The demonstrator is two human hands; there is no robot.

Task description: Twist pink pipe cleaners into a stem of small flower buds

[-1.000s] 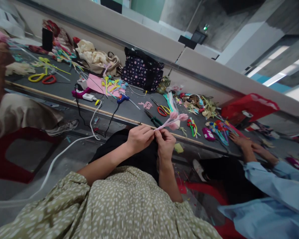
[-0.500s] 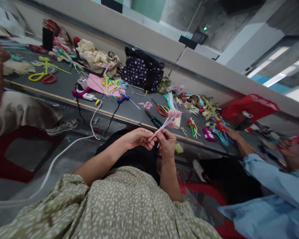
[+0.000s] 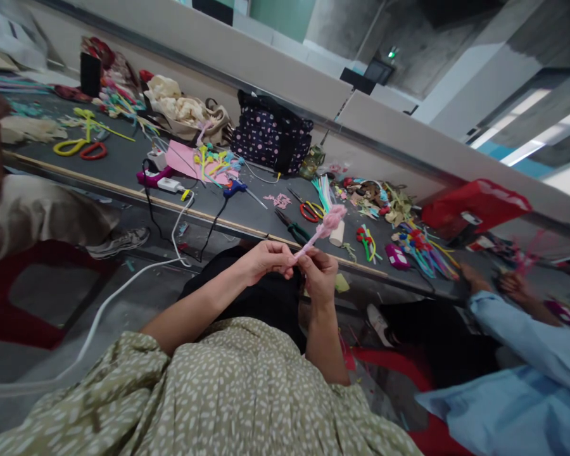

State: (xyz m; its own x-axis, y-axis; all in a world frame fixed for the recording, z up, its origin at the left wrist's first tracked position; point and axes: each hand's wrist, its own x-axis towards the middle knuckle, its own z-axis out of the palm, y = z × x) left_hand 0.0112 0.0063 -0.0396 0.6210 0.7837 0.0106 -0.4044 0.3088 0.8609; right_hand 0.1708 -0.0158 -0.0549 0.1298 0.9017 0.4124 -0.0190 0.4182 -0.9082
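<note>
Over the table's front edge, a pink pipe-cleaner flower (image 3: 331, 219) points up and to the right, its fuzzy head clear of my fingers. My left hand (image 3: 272, 259) pinches the lower end of the stem. Higher on the stem, my right hand (image 3: 319, 271) closes thumb and fingers round it. Beyond the flower lie green-handled pliers (image 3: 292, 225) and scissors with red and yellow handles (image 3: 311, 210). A short pale cylinder (image 3: 337, 234) sits just right of the stem.
On the dark table (image 3: 261, 221) are a blue glue gun (image 3: 235, 186), a dotted bag (image 3: 272, 136), a pink sheet (image 3: 183, 159) and a purple box (image 3: 397, 256). A white cable (image 3: 118, 288) hangs at my left. A co-worker's blue sleeve (image 3: 513, 323) is at right; another person sits left.
The pink flower has turned in my fingers, its head now bunched and the stems drawn together. The co-worker's hand at right has drawn back from the coloured stems.
</note>
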